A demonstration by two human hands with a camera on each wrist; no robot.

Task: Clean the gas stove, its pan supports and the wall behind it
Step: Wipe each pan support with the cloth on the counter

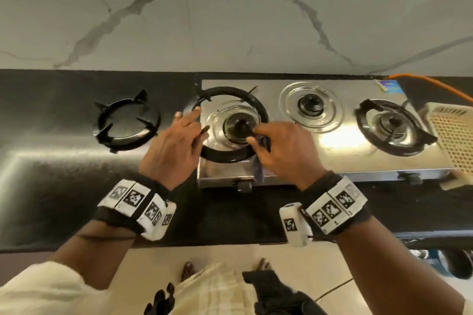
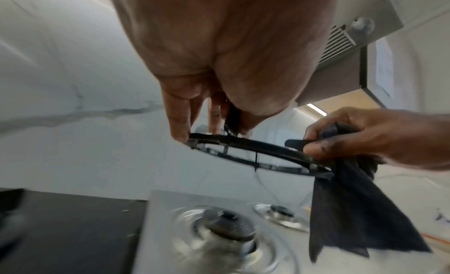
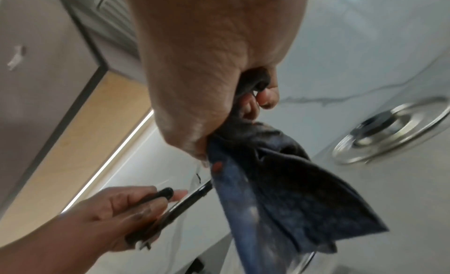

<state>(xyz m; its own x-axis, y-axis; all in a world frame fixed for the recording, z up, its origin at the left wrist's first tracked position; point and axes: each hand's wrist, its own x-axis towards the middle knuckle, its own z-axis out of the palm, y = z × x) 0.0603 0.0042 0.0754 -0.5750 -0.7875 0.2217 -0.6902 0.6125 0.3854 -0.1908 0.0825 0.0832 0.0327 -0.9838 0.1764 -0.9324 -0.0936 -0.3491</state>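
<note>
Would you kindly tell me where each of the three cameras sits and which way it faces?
Head: on the person's head, looking down at the stove; both hands, wristbands and feet show.
Left wrist: under the left hand, facing the wall; its fingers hold the lifted pan ring.
Right wrist: under the right hand, tilted up toward the cupboards; its grip holds the dark cloth.
Shared: each wrist view shows the other hand on the pan ring.

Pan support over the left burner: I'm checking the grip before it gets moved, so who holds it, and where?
Both hands hold the pan support: left hand on its left rim, right hand on its right rim, pinching a dark cloth too.
</note>
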